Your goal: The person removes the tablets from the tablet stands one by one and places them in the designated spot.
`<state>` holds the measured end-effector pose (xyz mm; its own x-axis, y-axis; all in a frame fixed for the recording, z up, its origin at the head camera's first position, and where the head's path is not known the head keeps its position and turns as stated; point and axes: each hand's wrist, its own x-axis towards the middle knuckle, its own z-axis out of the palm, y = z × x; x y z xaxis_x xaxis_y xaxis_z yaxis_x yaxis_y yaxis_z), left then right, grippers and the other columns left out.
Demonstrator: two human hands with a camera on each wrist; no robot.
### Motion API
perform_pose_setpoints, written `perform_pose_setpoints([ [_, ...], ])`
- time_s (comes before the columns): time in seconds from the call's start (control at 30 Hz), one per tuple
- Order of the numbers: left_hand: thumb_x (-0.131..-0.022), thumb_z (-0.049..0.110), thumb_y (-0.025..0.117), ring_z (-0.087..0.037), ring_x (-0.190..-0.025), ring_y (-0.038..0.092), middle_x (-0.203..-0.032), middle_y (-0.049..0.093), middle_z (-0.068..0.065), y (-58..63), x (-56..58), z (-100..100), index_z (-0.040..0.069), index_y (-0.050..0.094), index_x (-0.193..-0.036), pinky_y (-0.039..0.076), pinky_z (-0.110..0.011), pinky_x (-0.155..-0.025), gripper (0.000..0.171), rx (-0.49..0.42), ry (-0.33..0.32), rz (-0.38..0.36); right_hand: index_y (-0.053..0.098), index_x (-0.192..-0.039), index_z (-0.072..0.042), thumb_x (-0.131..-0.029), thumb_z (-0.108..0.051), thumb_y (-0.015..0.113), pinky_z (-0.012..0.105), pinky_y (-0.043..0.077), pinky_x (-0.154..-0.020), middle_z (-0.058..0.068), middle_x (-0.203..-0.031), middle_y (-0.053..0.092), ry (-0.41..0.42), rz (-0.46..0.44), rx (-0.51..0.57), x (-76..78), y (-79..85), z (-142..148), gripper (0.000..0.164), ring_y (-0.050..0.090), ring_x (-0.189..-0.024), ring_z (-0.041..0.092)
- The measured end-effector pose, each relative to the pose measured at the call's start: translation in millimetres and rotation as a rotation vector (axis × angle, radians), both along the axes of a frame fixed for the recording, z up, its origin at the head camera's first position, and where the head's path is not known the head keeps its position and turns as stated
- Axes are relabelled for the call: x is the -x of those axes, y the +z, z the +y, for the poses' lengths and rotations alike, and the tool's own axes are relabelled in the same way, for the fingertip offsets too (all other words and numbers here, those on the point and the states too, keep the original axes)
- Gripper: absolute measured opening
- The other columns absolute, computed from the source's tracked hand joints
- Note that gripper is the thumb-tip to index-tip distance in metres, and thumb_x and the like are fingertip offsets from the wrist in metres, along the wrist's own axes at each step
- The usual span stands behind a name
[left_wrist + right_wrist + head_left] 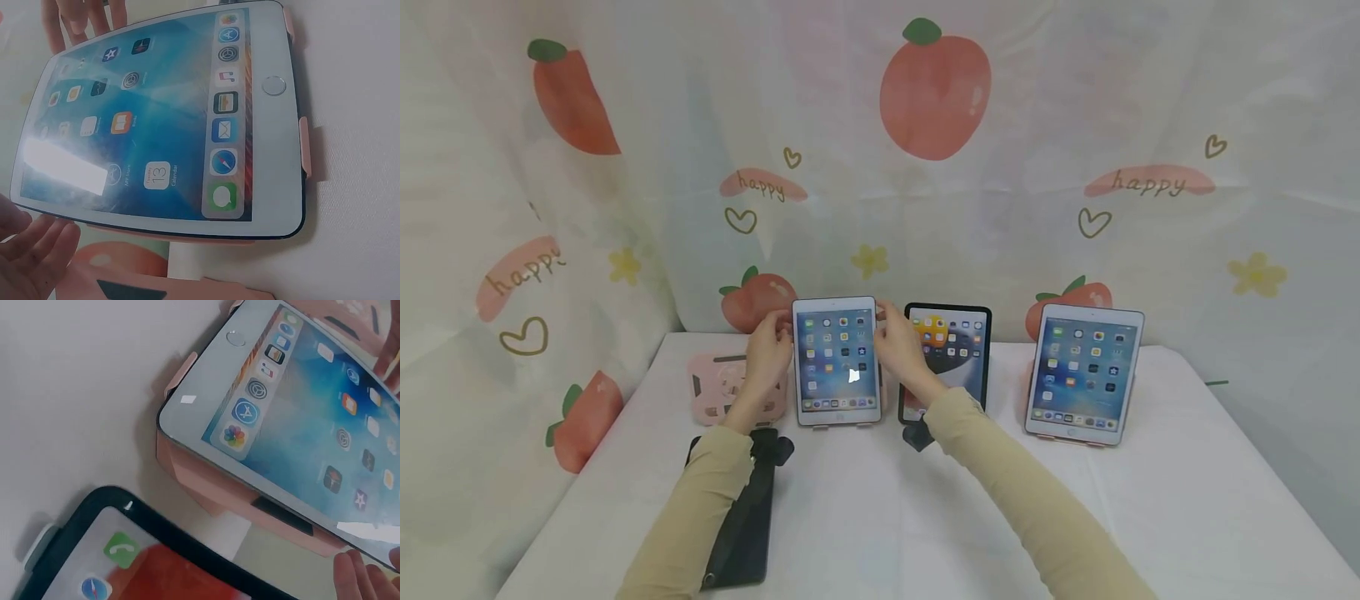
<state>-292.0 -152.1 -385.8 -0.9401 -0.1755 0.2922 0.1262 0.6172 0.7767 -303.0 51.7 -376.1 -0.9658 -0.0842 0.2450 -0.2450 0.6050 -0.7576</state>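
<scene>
A white tablet (837, 358) with a lit home screen leans upright on a pink stand (219, 487), whose small lips hold its lower edge. My left hand (769, 350) holds the tablet's upper left edge, thumb and fingertips right at the rim. On the opposite side my right hand (901, 346) holds the upper right edge, with its thumb by the front in the right wrist view (369, 575). The backs of the tablet and stand are mostly hidden. A second pink stand (706, 392), without a tablet, is behind my left wrist.
Just right of the held tablet stands a black-framed tablet (973, 358), partly covered by my right hand. Farther right another white tablet (1084, 375) leans on a pink stand. A dark tablet (752, 533) lies on the white table (865, 517) beneath my left forearm. A printed curtain (820, 100) hangs behind.
</scene>
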Motion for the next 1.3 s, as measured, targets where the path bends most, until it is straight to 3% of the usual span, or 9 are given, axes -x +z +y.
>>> perform_pose_setpoints([
  [0.17,-0.097,0.015,0.036,-0.029,-0.114,0.053,-0.125,0.054,-0.017,-1.1,5.0,-1.1,0.005,0.043,-0.130,0.043,-0.044,-0.097,0.035,-0.016,-0.032,-0.029,0.034,-0.137,-0.016,-0.090,-0.009,0.048,0.023,0.045,-0.060,0.008,-0.117,0.057,-0.030,-0.017,0.043,4.5,-3.5,-5.0,0.049,0.056,-0.081,0.019],
  [0.37,-0.097,0.015,0.037,-0.029,-0.099,0.055,-0.116,0.059,-0.018,0.2,8.2,0.7,0.007,0.045,-0.129,0.045,-0.044,-0.089,0.034,0.002,0.001,-0.044,0.036,-0.135,-0.017,-0.089,-0.012,0.049,0.029,0.048,-0.068,0.007,-0.112,0.057,-0.047,-0.015,0.081,7.0,-4.5,-8.5,0.048,0.058,-0.089,0.020],
  [0.53,-0.097,0.017,0.039,-0.028,-0.096,0.054,-0.118,0.059,-0.016,2.7,6.3,3.2,0.008,0.046,-0.128,0.045,-0.043,-0.088,0.033,-0.017,-0.001,-0.060,0.037,-0.134,-0.017,-0.089,-0.012,0.048,0.029,0.048,-0.070,0.007,-0.110,0.057,-0.047,-0.026,0.111,7.5,-4.3,-8.0,0.046,0.058,-0.089,0.020],
  [0.8,-0.096,0.016,0.042,-0.026,-0.091,0.053,-0.111,0.060,-0.014,-1.2,7.9,2.4,0.010,0.050,-0.124,0.043,-0.038,-0.081,0.030,-0.037,0.014,-0.021,0.038,-0.133,-0.014,-0.089,-0.009,0.047,0.031,0.050,-0.071,0.009,-0.108,0.057,-0.010,-0.022,0.166,7.5,-3.2,-5.3,0.045,0.058,-0.091,0.021],
  [1.3,-0.095,0.013,0.044,-0.022,-0.088,0.052,-0.107,0.056,-0.011,3.7,2.7,-2.4,0.015,0.049,-0.124,0.050,-0.029,-0.073,0.030,-0.215,-0.057,-0.069,0.043,-0.126,-0.014,-0.091,-0.002,0.045,0.028,0.045,-0.068,0.011,-0.104,0.056,-0.018,-0.014,0.220,8.4,-0.1,-2.9,0.037,0.054,-0.085,0.022],
])
